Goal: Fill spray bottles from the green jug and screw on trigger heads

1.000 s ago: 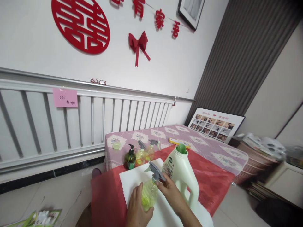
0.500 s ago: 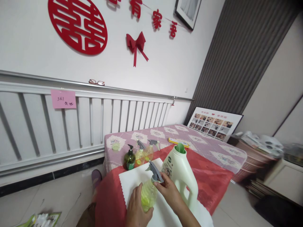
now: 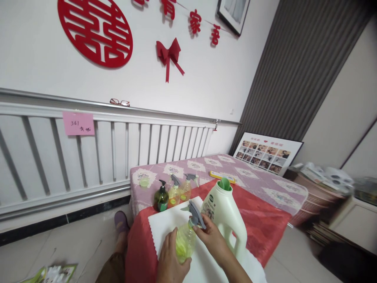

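A small clear spray bottle [image 3: 185, 243] with yellow-green liquid stands on a white cloth [image 3: 167, 224]. My left hand [image 3: 171, 257] is wrapped round its body. My right hand [image 3: 210, 237] pinches the collar under its grey trigger head [image 3: 194, 212]. Right behind my right hand stands a large white detergent jug [image 3: 226, 220] with an open green spout.
A dark green pump bottle [image 3: 161, 198] and two small spray bottles [image 3: 179, 192] stand at the far edge of the red tablecloth [image 3: 265, 224]. Behind is a bed with a pink patterned cover [image 3: 253, 177], a white radiator rail [image 3: 88, 149], and baskets at right.
The hands stay on the spray bottle; the trigger head has turned slightly. The camera shifted a little, showing more of my leg and slipper at the lower left.
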Tool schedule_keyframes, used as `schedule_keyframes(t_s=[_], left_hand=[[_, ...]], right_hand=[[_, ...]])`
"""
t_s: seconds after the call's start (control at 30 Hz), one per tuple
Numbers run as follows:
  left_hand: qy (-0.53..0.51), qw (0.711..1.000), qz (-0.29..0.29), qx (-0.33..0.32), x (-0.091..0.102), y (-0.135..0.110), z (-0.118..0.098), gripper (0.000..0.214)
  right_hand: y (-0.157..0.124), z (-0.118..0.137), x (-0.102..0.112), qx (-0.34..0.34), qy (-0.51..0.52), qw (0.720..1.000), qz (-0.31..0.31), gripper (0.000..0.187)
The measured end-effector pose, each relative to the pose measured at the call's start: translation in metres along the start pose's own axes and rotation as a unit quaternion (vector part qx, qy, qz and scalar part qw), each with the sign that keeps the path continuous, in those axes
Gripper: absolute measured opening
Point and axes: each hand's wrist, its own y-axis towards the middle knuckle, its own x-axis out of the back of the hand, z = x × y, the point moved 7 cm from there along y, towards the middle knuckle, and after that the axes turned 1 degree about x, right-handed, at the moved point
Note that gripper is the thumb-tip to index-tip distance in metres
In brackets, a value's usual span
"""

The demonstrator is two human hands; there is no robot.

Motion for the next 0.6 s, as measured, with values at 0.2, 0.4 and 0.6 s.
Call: schedule_keyframes(t_s=[0.2,0.4,0.6], left_hand=[[0.004,1.000,0.004,-0.003,-0.001,0.001,0.000,0.091],[0.019,1.000,0.004,0.000,0.002,-0.002,-0.003,0.091],[0.025,0.999,-0.019,-0.011,0.006,-0.005,-0.009,0.088]], right_hand=[[-0.002,0.016,0.001,0.011,-0.058,0.998,0.020,0.022],[-0.002,0.032,0.002,0.020,-0.119,0.992,0.030,0.011],[-0.002,0.041,-0.001,0.027,-0.146,0.988,0.044,0.010]])
